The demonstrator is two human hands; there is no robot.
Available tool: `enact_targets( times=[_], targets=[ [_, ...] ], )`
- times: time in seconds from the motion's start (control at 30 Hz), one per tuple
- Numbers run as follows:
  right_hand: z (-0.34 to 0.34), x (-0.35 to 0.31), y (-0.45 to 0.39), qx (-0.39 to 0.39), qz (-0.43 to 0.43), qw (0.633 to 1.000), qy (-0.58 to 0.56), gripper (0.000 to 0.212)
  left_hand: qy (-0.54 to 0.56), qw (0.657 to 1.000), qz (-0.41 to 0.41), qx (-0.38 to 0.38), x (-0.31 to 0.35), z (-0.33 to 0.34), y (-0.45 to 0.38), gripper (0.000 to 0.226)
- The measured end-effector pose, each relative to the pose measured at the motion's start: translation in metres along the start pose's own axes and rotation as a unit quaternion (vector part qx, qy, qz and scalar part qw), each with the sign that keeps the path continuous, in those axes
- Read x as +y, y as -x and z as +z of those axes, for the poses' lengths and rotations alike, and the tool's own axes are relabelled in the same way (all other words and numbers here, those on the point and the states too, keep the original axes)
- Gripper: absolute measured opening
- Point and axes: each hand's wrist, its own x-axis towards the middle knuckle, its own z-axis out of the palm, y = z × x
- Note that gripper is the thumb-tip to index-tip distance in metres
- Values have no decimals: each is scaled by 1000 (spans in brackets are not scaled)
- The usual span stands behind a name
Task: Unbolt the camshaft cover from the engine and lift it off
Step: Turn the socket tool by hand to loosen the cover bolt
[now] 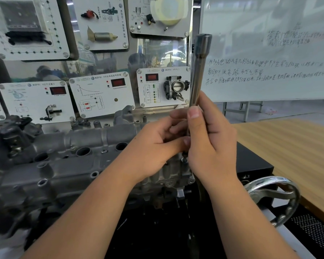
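The grey aluminium camshaft cover (67, 161) lies across the engine from left to centre, with open round holes along its top. A long steel socket wrench (199, 71) stands upright over the cover's right end. My right hand (209, 139) grips its lower shaft, thumb pointing up. My left hand (157, 144) pinches the thin lower end of the tool just above a bolt (185, 159) at the cover's right end. The tool's tip is partly hidden by my fingers.
A display board (101, 94) with sensor panels stands right behind the engine. A whiteboard (269, 53) fills the upper right. A chrome handwheel (275, 195) sits at the lower right beside a black box (254, 165) and a wooden table (297, 146).
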Motion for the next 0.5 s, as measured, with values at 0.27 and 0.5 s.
enact_targets(
  times=[0.27, 0.5],
  targets=[
    [2, -1, 1, 29, -27, 999, 11, 16, -69, 997, 10, 30, -1, 2, -3, 35],
    [4, 2, 3, 27, -18, 999, -12, 47, -6, 1000, 3, 5, -1, 0, -3, 36]
  ],
)
